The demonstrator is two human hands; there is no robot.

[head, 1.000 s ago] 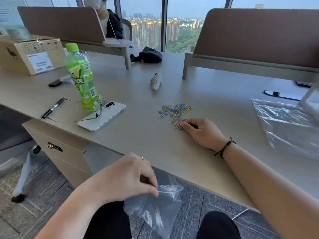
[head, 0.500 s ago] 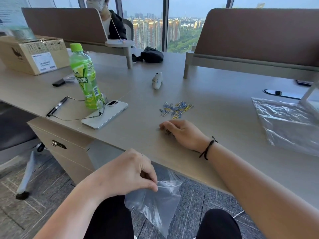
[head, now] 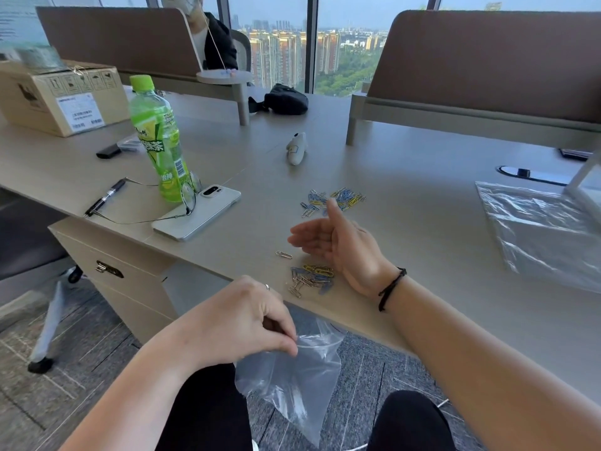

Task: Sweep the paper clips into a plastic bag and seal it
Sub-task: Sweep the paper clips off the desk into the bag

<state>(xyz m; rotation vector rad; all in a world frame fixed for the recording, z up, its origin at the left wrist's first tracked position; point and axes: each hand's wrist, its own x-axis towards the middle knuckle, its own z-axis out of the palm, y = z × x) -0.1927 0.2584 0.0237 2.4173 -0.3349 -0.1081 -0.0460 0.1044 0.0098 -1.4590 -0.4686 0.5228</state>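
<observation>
Pinching the rim of a clear plastic bag (head: 294,375) between thumb and curled fingers, the left hand (head: 239,323) holds it just below the near edge of the desk (head: 422,229). The bag hangs with its long axis running down toward the floor, its mouth at the top by the desk edge and its bottom corner pointing down between the person's knees.

Above it, the right hand (head: 338,244) rests on its outer edge on the desk, open, with fingers straight and relaxed, thumb up, palm facing left; it holds nothing. A black cord bracelet (head: 392,288) circles that wrist.

Paper clips lie in two groups. A near pile (head: 312,276) sits just beside the heel of the right hand, close to the desk edge right above the bag's mouth, with one lone clip (head: 284,254) a little to its left. A far pile (head: 335,200) lies beyond the fingertips, spread in a band running left to right. The clips are blue, yellow and silver and point every which way.

Farther left stand a green bottle (head: 159,141), a white phone (head: 198,213) with glasses (head: 190,196) partly on it, and a pen (head: 105,196). A second plastic bag (head: 546,229) lies flat at the right.
</observation>
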